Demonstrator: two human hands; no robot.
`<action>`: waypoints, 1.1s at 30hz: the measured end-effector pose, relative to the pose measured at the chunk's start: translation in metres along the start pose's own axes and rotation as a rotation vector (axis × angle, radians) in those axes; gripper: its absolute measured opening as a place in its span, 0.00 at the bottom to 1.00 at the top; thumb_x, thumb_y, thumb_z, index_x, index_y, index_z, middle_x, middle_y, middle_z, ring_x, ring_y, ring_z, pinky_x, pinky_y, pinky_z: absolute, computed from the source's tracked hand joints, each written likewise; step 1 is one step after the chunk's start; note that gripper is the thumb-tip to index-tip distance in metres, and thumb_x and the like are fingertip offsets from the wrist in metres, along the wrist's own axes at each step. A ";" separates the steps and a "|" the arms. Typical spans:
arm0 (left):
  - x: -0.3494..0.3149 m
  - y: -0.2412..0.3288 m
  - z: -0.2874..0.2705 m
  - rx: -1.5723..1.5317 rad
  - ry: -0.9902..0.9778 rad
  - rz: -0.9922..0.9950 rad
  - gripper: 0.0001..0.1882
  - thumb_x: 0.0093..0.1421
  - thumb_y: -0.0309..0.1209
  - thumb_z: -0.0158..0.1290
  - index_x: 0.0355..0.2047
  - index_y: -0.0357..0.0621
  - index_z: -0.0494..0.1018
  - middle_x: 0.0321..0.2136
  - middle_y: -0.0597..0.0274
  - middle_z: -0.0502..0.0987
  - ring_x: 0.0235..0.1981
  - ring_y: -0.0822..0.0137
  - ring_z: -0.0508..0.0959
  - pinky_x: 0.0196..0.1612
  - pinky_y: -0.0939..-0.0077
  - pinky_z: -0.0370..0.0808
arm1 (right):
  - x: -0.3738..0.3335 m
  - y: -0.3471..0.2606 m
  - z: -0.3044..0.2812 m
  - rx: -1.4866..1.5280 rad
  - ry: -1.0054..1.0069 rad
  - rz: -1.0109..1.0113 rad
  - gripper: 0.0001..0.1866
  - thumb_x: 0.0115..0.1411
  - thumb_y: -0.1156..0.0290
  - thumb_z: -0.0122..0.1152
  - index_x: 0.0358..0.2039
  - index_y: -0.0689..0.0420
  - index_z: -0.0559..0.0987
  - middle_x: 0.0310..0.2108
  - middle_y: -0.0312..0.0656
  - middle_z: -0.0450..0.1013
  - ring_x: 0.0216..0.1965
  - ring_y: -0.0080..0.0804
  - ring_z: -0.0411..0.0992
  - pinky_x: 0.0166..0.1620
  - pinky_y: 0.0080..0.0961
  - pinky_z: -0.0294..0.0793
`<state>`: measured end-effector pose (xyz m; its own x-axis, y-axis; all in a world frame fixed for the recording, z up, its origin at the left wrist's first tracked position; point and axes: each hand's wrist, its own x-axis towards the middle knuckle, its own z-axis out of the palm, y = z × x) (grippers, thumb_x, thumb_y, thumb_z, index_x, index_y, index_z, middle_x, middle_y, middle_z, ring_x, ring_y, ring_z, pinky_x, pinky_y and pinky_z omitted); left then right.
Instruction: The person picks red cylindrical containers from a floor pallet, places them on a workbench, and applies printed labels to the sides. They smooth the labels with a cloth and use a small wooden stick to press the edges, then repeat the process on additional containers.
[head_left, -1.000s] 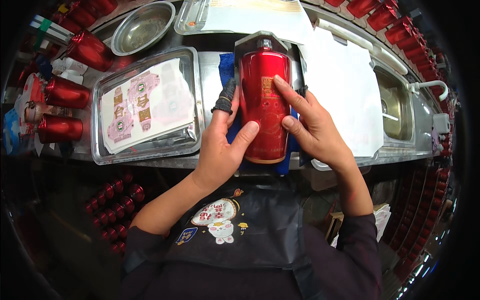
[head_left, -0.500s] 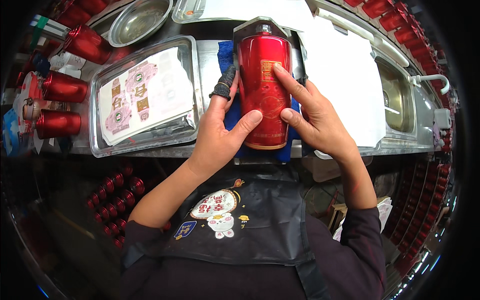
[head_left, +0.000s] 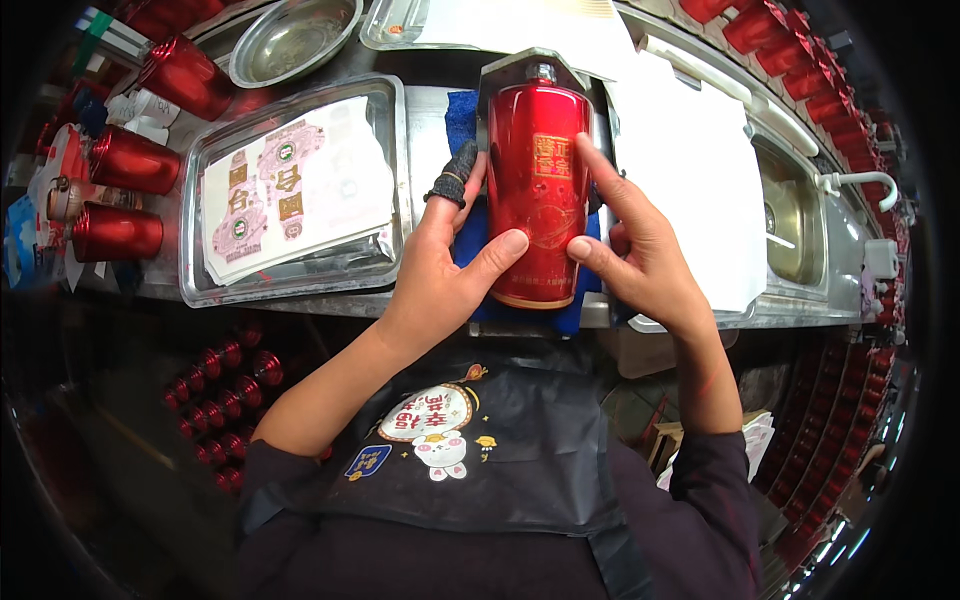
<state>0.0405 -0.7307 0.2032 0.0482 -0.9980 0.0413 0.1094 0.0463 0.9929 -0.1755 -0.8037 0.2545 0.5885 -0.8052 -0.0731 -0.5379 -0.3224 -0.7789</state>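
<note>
A glossy red bottle (head_left: 541,200) with a gold-printed square and a gold rim at its base lies in a dark angular holder (head_left: 490,72) over a blue cloth (head_left: 460,118). Its narrow neck points away from me. From the left, my left hand (head_left: 437,235) holds the bottle's side, the thumb on its front and a dark finger cot on the index finger. My right hand (head_left: 645,245) grips the opposite side, thumb on the lower front and index finger along the upper edge. The other fingertips are partly hidden behind the bottle.
At left a clear tray (head_left: 192,240) holds printed decal sheets (head_left: 290,190). Several red bottles (head_left: 130,160) lie beyond it, below a metal bowl (head_left: 295,40). White paper (head_left: 690,190) covers the right side, beside a sink (head_left: 795,215). More red bottles (head_left: 225,400) stand below the counter.
My right index finger has shifted from the bottle's printed square to its right edge, uncovering the print. The whole view has shifted slightly.
</note>
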 end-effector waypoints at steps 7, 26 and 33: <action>-0.006 0.002 0.003 0.009 -0.009 -0.007 0.45 0.62 0.36 0.63 0.69 0.28 0.50 0.67 0.39 0.60 0.69 0.56 0.62 0.70 0.64 0.58 | -0.003 0.060 -0.031 1.011 0.333 0.395 0.23 0.68 0.62 0.55 0.59 0.62 0.74 0.30 0.36 0.76 0.29 0.19 0.73 0.35 0.22 0.74; -0.008 -0.003 0.004 0.092 0.040 0.034 0.43 0.60 0.34 0.65 0.69 0.31 0.54 0.65 0.42 0.64 0.66 0.57 0.66 0.66 0.66 0.64 | 0.068 -0.032 -0.032 -0.231 0.431 -0.639 0.15 0.53 0.83 0.70 0.41 0.61 0.80 0.30 0.42 0.78 0.30 0.26 0.78 0.31 0.20 0.74; -0.010 0.003 0.003 0.163 0.055 0.014 0.43 0.59 0.35 0.65 0.68 0.31 0.56 0.61 0.41 0.67 0.64 0.52 0.70 0.65 0.65 0.67 | 0.084 -0.024 -0.027 -0.384 0.497 -0.632 0.14 0.54 0.82 0.70 0.41 0.61 0.81 0.31 0.45 0.79 0.31 0.29 0.78 0.36 0.23 0.78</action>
<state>0.0375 -0.7208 0.2058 0.1034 -0.9932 0.0530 -0.0542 0.0476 0.9974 -0.1295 -0.8770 0.2834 0.5622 -0.5143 0.6476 -0.4189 -0.8523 -0.3132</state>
